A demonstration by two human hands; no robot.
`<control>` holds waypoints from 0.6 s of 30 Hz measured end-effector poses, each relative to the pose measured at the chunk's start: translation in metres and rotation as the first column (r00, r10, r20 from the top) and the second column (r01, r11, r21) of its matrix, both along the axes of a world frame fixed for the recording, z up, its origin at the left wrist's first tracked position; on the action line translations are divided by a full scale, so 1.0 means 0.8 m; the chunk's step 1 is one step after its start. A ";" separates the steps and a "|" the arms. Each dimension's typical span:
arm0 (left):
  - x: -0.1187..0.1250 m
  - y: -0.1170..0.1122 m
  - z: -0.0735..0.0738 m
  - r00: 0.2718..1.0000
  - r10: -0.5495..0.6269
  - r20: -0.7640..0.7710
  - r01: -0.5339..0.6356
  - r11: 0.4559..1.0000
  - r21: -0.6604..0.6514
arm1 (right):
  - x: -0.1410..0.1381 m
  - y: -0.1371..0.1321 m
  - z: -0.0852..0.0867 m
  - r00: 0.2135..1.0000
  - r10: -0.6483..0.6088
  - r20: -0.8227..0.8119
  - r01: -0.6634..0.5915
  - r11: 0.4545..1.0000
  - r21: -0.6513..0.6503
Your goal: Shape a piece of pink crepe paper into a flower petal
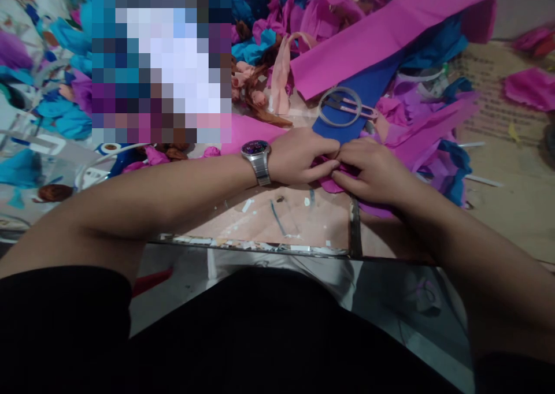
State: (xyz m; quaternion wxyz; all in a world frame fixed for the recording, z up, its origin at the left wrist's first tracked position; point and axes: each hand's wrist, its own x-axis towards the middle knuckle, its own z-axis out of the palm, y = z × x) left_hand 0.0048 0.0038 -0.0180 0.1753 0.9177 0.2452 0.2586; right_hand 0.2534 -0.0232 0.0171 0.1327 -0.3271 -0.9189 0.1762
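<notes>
Head view, bench: we see a pale top [243,220], its front edge chipped and strewn with white scraps [295,248].
Pink piece [333,184]: between the hands, near that edge.
Left hand [306,156]: fingers pinched on the pink piece.
Right hand [368,166]: fingers likewise pinched on it.
Beyond hands: blue strip [359,123] under a ring [321,114] and pink sheet [390,41].
Right side: printed cardboard [498,151].
Below bench: dim floor [167,296].

Left hand [306,157] and right hand [369,166] together, pinching pink paper [333,184] over table [247,218]. Watch [262,166] on left wrist. Beyond: grey ring [319,108] resting on blue paper [376,88].
</notes>
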 end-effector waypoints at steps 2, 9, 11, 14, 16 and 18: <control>0.000 0.000 0.000 1.000 0.004 0.000 -0.004 1.000 0.009 | 0.000 0.000 0.000 1.000 0.002 -0.001 -0.002 1.000 -0.001; 0.000 0.000 0.000 1.000 0.003 0.011 -0.003 1.000 0.028 | -0.001 0.000 0.001 1.000 0.003 -0.013 -0.003 1.000 -0.006; 0.000 0.000 0.000 1.000 0.005 0.009 -0.006 1.000 0.026 | -0.001 0.000 0.001 1.000 0.002 -0.017 -0.002 1.000 -0.008; 0.000 -0.001 0.001 1.000 0.005 0.013 -0.005 1.000 0.017 | -0.002 -0.001 0.002 1.000 0.002 -0.020 -0.002 1.000 -0.012; 0.001 -0.001 0.001 1.000 0.009 0.013 -0.009 1.000 0.017 | -0.002 -0.001 0.002 1.000 -0.002 -0.024 0.002 1.000 -0.012; 0.001 -0.001 0.001 1.000 0.013 0.007 -0.013 1.000 0.023 | -0.002 -0.001 0.002 1.000 -0.002 -0.029 0.001 1.000 -0.012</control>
